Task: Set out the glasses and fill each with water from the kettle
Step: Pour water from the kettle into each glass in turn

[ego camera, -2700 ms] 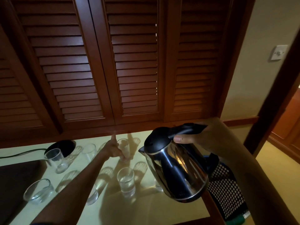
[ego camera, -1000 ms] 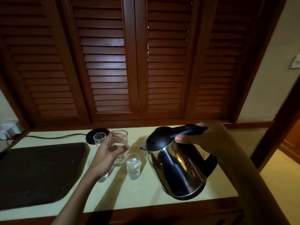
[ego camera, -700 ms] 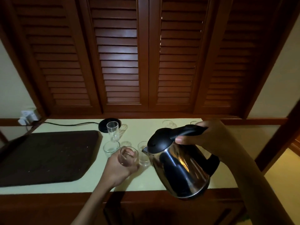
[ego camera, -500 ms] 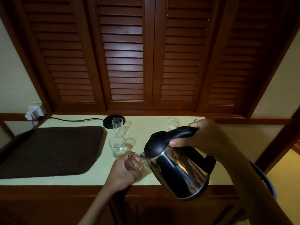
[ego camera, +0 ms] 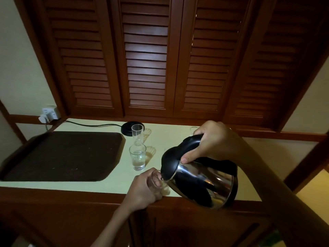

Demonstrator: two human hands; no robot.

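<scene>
My right hand (ego camera: 211,141) grips the black handle of a steel kettle (ego camera: 204,182), tilted left with its spout at the rim of a clear glass (ego camera: 158,182). My left hand (ego camera: 142,189) is wrapped around that glass near the front edge of the pale counter (ego camera: 114,180). A second glass (ego camera: 137,158) with water in it stands just behind. A third, taller glass (ego camera: 137,133) stands farther back beside the kettle base (ego camera: 127,129). Another glass (ego camera: 193,130) peeks out behind my right hand.
A dark brown tray (ego camera: 62,155) fills the counter's left half. A black cord (ego camera: 89,124) runs from the base to a wall plug (ego camera: 49,114) at the left. Louvred wooden doors (ego camera: 147,59) rise behind the counter. A wooden cabinet front lies below the counter edge.
My left hand lifted a glass from the back row and brought it down to the counter's front edge. The kettle tipped further left until its spout met the glass. The view pulled back.
</scene>
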